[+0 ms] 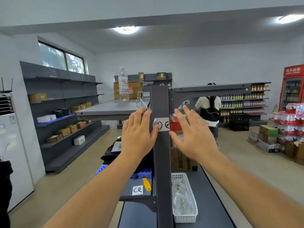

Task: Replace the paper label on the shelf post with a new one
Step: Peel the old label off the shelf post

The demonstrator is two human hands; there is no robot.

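We see a white paper label [162, 124] stuck on the front face of a dark grey shelf post [162, 162], a little below the level of the top shelves. It is a small rectangle with black hand-drawn marks; its long axis runs across the post, side to side, while the post itself stands upright. Its left end curls off the metal at the post's left edge, and the rest lies flat. Our left hand [138, 134] is spread open at the post's left side, thumb tip touching the lifted end; it grips nothing. Our right hand [192, 135] is open too, fingers splayed, thumb tip just beside the label's lower right corner, holding nothing. On the lower shelf left of the post lies a second paper label [137, 190], flat, with a yellow scraper [146, 183] just beside it. Right of the post sits a white basket [189, 216] of small packets.
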